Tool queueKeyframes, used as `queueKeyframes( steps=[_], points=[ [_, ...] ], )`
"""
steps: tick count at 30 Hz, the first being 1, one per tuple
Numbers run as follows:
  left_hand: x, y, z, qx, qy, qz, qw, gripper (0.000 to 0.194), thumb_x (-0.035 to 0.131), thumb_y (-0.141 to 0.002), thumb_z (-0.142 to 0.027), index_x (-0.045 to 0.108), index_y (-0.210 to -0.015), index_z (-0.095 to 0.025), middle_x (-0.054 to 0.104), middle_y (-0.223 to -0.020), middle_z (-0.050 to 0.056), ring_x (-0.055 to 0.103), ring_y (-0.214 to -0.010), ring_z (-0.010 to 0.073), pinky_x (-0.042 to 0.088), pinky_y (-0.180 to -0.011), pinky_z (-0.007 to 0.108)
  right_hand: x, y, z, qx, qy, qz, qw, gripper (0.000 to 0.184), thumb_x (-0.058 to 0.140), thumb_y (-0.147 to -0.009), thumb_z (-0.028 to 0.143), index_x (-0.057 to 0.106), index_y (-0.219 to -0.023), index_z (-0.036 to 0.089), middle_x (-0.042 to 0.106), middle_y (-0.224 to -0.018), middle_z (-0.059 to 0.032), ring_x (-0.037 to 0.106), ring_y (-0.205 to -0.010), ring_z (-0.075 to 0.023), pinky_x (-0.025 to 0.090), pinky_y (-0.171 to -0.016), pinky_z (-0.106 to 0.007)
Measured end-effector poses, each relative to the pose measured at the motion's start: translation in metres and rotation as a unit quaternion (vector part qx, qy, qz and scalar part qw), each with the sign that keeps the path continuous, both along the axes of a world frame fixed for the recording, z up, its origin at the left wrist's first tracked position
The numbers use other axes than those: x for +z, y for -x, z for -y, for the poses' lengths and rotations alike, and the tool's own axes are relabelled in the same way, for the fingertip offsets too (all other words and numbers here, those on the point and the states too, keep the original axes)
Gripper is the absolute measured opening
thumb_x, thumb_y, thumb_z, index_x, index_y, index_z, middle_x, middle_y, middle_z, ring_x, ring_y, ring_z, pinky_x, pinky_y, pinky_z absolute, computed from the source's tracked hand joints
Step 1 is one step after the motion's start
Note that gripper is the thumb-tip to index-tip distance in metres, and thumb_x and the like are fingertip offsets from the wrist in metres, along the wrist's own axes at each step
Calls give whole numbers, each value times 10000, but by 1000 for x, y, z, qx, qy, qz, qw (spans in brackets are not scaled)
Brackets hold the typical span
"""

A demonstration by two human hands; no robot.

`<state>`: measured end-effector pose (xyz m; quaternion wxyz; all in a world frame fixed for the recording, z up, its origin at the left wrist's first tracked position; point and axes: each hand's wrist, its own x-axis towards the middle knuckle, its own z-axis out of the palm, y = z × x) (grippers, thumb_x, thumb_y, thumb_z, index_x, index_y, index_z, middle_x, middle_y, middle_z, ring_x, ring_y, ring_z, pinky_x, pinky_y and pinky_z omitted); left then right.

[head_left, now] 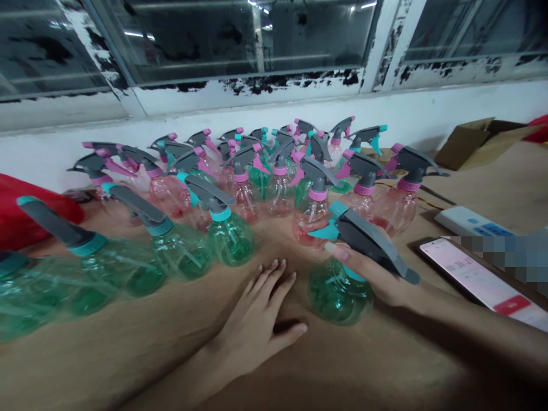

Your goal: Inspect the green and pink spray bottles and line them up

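Observation:
My right hand [377, 271] is wrapped round the neck of a green spray bottle [338, 294] with a grey and teal trigger head. That bottle stands upright at the front of the group. Flat on the brown tabletop [274, 354] lies my left hand [259, 317], fingers spread, holding nothing. Just beyond its fingertips is another green spray bottle [231, 237], with more green ones in a row to the left. Close behind the held bottle stands a pink spray bottle [306, 220], partly hidden by my right hand.
Several pink and green spray bottles [244, 200] crowd the back of the table below a window. To the right are a phone [479, 279] showing a timer, a white power strip [466, 221] with cables, and an open cardboard box [475, 145]. Something red [29, 208] lies at far left.

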<state>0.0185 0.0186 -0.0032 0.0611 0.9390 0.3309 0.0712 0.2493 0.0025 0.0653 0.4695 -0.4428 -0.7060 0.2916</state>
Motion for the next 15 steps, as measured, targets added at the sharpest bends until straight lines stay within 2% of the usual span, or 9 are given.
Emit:
queueKeyframes(
  steps=[5, 9, 15],
  points=[
    [0, 0, 0, -2, 2, -3, 1000, 720, 496, -892, -587, 322, -1431, -142, 240, -1526, 132, 194, -1400, 292, 248, -1105, 486, -1, 1, -1, -11, 5, -16, 1000, 93, 567, -849, 340, 572, -877, 251, 464, -716, 19, 457, -645, -157, 403, -653, -316],
    [0, 0, 0, -3, -3, 3, 1000, 712, 488, -895, -591, 329, -1426, -143, 251, -1522, 133, 199, -1399, 290, 252, -1103, 485, -2, 0, -1, -10, 5, -10, 1000, 128, 586, -834, 336, 585, -920, 242, 466, -710, 24, 454, -641, -154, 395, -616, -305],
    [-1, 1, 0, -1, 1, 6, 1000, 714, 501, -889, -588, 331, -1423, -146, 261, -1519, 133, 200, -1398, 296, 266, -1096, 492, -3, 2, -2, -5, 20, -18, 1000, 87, 559, -856, 321, 550, -896, 245, 428, -716, 27, 430, -636, -145, 373, -609, -301]
  ],
)
